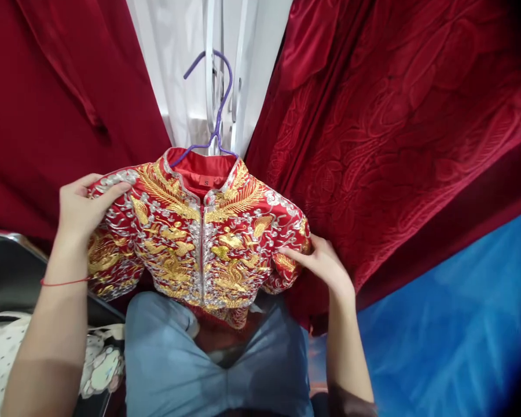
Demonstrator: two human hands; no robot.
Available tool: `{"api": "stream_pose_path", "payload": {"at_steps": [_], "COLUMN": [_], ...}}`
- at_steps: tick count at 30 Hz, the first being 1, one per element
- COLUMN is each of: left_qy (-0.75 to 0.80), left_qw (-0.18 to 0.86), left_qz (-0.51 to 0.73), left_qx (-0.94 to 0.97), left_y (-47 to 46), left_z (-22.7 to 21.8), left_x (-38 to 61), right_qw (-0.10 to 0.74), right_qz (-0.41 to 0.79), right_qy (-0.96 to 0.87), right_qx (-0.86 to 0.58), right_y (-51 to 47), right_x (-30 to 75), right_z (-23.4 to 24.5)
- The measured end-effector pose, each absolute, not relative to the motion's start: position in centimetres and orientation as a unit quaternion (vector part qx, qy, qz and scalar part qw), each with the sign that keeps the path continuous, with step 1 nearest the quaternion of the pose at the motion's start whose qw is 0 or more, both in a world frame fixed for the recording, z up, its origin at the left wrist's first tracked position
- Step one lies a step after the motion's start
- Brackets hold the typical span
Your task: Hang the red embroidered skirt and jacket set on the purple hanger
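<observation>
A red jacket [173,243] with gold and silver embroidery hangs upright in front of me on a purple hanger [217,124]. It has a stand-up collar, a closed front opening and a small red size label [206,182] marked S. My left hand [84,202] grips the shoulder at the left, thumb on the front and fingers behind the cloth. At the right, my right hand [319,260] pinches the sleeve, its thumb across the front. The fingers behind the fabric are partly hidden.
Dark red drapes [61,87] and an embossed red cloth [399,127] flank a white frame [247,75] behind the hanger. My knees in blue trousers [169,359] are below. A black chair [8,272] and a dotted white bag [4,359] stand left; blue floor [451,324] lies right.
</observation>
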State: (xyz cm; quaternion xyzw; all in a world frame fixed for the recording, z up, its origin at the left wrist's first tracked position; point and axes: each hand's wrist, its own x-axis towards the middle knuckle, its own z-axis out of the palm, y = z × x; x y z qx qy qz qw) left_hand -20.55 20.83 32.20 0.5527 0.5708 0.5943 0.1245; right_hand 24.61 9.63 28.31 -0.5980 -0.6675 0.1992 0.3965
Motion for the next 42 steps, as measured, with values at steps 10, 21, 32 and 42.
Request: {"api": "stream_pose_path", "payload": {"at_steps": [10,21,32,42], "left_qy": [0.569,0.59,0.63,0.63], "left_qw": [0.057,-0.001,-0.047,0.053], "left_qz": [0.621,0.581,0.555,0.521], "left_qx": [0.536,0.56,0.542,0.573], "left_y": [18.5,18.7,15.9,14.1], "left_z": [32.1,31.6,33.2,33.9], "left_x": [-20.5,-20.1,-20.1,-19.2], "right_qw": [0.429,0.36,0.235,0.253], "right_qz": [0.143,-0.005,-0.127,-0.218], "right_qy": [-0.623,-0.631,-0.52,-0.455], "right_qx": [-0.638,-0.687,-0.811,-0.826], "right_y": [10.3,9.9,0.0,-1.1], "right_x": [24.4,22.4,23.2,24.0], "right_z": [23.9,19.7,26.6,28.0]}}
